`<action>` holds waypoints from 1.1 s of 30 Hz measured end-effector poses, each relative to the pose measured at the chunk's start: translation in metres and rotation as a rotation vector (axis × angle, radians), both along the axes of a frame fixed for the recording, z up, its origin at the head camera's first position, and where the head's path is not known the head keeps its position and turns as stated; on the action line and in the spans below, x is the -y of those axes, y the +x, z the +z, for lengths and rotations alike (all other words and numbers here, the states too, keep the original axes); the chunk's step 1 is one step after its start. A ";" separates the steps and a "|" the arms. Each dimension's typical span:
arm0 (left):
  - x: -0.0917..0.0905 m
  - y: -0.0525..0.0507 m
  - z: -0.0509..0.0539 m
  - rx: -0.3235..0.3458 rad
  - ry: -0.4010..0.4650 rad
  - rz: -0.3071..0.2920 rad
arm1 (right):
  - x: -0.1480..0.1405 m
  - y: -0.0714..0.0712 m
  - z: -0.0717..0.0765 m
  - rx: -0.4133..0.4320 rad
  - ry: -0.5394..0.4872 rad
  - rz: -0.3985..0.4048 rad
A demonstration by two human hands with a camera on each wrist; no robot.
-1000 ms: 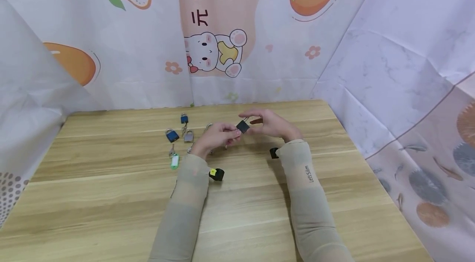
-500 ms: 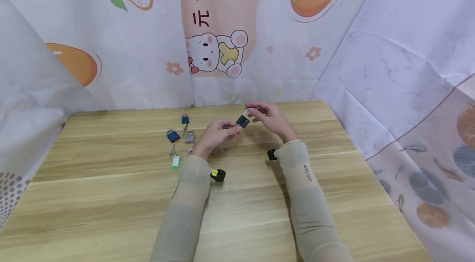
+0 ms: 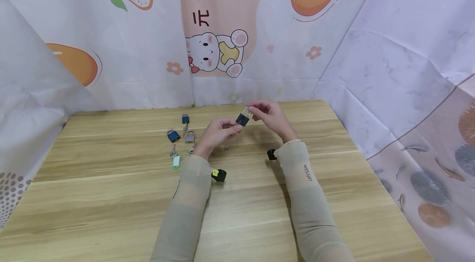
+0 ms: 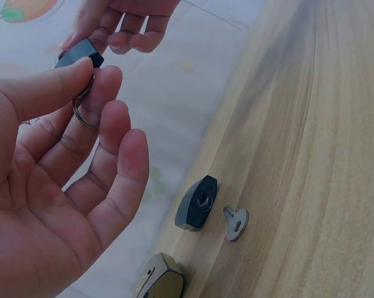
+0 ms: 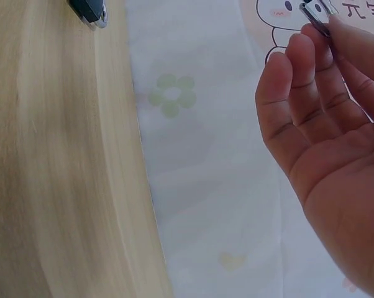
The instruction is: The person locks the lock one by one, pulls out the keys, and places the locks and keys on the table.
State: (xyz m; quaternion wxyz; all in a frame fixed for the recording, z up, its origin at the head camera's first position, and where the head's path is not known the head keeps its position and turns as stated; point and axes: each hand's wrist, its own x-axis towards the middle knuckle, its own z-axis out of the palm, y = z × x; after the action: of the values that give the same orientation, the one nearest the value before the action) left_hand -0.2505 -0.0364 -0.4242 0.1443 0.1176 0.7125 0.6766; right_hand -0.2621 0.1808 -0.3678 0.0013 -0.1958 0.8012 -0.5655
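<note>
A small black padlock (image 3: 242, 119) is held up above the table between both hands. My left hand (image 3: 219, 134) pinches the lock's body near its bottom between thumb and forefinger. A metal key ring (image 4: 84, 115) hangs by those fingers in the left wrist view; the key itself is hidden. With thumb and fingertips my right hand (image 3: 272, 117) pinches the metal shackle (image 5: 314, 20), which points up and right. Whether the shackle is latched I cannot tell. Beneath the left hand a dark padlock (image 4: 197, 203) and a loose key (image 4: 237, 225) lie on the table.
To the left lie two blue padlocks (image 3: 172, 135), a grey padlock (image 3: 190, 136), and a key with a green tag (image 3: 176, 161). A brass-coloured padlock (image 4: 162, 276) is partly cut off. A printed curtain (image 3: 141, 68) hangs behind the wooden table (image 3: 111, 204).
The right hand's fingers have closed from a looser spread beside the padlock into a pinch on its shackle. The padlock has risen slightly and turned. The left hand keeps its pinch.
</note>
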 end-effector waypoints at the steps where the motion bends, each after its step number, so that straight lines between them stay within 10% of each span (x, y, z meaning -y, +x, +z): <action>1: 0.000 0.000 0.000 0.001 -0.002 0.003 | 0.000 0.000 0.000 0.002 0.000 -0.001; 16: -0.004 0.002 0.000 -0.108 -0.111 0.048 | -0.003 -0.019 -0.025 -0.005 -0.043 -0.043; 33: -0.001 0.004 0.003 -0.111 -0.073 -0.028 | 0.008 0.004 0.005 -0.040 -0.060 0.024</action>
State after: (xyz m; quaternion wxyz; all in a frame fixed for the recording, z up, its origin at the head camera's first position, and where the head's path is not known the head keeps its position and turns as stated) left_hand -0.2462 -0.0357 -0.4214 0.1181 0.1595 0.7420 0.6404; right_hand -0.2583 0.1731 -0.3623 -0.0140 -0.2166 0.7813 -0.5852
